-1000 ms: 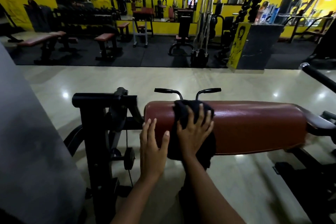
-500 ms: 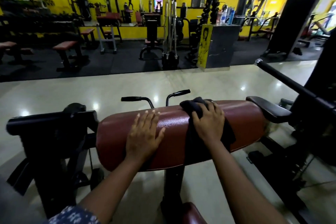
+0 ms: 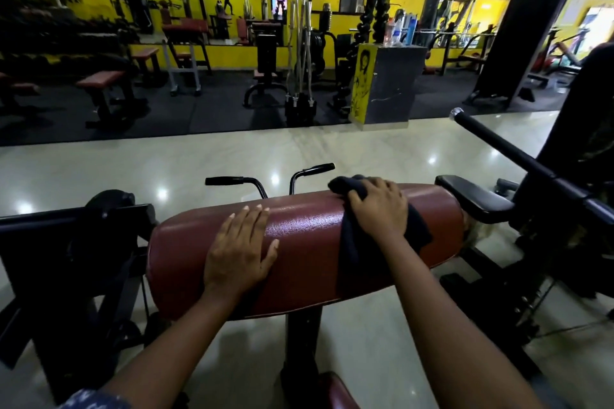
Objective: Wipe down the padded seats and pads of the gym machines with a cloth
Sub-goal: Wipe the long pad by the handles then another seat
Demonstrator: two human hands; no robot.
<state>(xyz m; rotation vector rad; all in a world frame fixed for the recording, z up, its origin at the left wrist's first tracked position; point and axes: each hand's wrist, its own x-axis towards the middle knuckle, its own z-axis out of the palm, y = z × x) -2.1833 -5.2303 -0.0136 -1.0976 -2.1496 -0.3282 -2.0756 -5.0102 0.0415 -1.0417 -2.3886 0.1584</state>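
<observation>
Presses a dark cloth [image 3: 362, 252] against the long maroon pad [image 3: 305, 236] with the right hand [image 3: 378, 209], fingers curled over the bunched fabric near the pad's right end. Lets the rest of the cloth hang down the pad's near face, beside the right forearm. Rests the left hand [image 3: 239, 249] flat on bare vinyl toward the pad's middle, fingers straight and close together, thumb out to the side, holding nothing. Leaves a stretch of bare pad between the two hands. Shows a patterned sleeve [image 3: 93, 400] at the lower left edge. Just behind the pad's top edge, two black-gripped handles [image 3: 229, 181]; at its right end, a black armrest pad [image 3: 471, 194], touching or only close, cannot tell; above that, a long black bar [image 3: 518, 156] slanting across. Under the pad, a black post [image 3: 302, 342] on a glossy pale floor [image 3: 365, 149], a smaller maroon cushion [image 3: 335, 388] at the bottom edge. Farther back, benches [image 3: 99, 78] on black matting [image 3: 216, 109] before a yellow wall [image 3: 229, 55].
</observation>
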